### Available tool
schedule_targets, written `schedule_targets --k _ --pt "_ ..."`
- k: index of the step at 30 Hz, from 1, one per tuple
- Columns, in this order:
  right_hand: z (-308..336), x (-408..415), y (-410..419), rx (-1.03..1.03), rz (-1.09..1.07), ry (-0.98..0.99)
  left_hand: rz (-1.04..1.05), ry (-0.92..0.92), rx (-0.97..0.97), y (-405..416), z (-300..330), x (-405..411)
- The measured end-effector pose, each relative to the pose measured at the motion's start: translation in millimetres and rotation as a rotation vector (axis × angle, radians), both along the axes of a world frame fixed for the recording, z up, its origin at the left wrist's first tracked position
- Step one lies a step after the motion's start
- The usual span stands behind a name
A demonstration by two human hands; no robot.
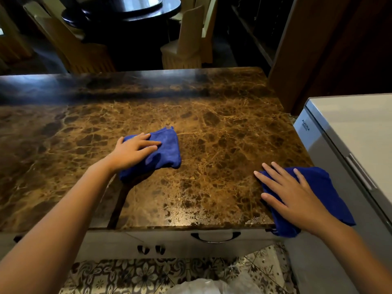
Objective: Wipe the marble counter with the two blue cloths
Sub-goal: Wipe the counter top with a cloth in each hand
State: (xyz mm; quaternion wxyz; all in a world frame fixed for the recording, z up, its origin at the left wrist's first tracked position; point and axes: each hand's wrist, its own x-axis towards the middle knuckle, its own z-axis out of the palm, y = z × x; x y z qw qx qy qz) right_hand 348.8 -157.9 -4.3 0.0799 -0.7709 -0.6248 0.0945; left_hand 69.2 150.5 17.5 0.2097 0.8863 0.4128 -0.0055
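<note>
While your left hand (132,150) lies flat on one blue cloth (164,148), your right hand (293,195) lies flat on the other blue cloth (324,187). Both cloths rest on the brown marble counter (222,128). Your left cloth sits near the middle of the counter, folded into a rough rectangle, and your hand covers its left part with the fingers stretched out and only slightly apart, the thumb off to the near-left side. Your right cloth sits at the counter's near right corner, bunched, with its near end hanging over the front edge and its right side close to the white freezer (350,132) that stands beside the counter. Your right fingers are spread wide, palm down; the fingertips reach past the cloth's left edge onto bare stone. The two cloths lie well apart. Wet speckles shine on the stone along the front edge between your arms. Below that edge shows a drawer handle (215,237).
</note>
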Motion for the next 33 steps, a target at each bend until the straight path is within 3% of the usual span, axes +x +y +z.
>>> schedule_targets --k 2,10,15,20,33 --pt "6 4 -3 0.02 0.013 0.058 0.025 -0.062 0.157 -2 -6 3" --pt "-7 9 -8 0.011 -0.087 -0.086 0.041 0.137 0.397 -7 -35 16" --pt "-8 8 -8 0.044 -0.088 -0.105 0.027 0.06 0.273 -1 -31 37" --pt "-8 8 -9 0.06 -0.087 -0.11 -0.091 0.105 0.29 -3 -35 42" --pt "-11 8 -11 0.077 -0.066 -0.123 -0.483 -0.05 0.346 -139 -43 -4"
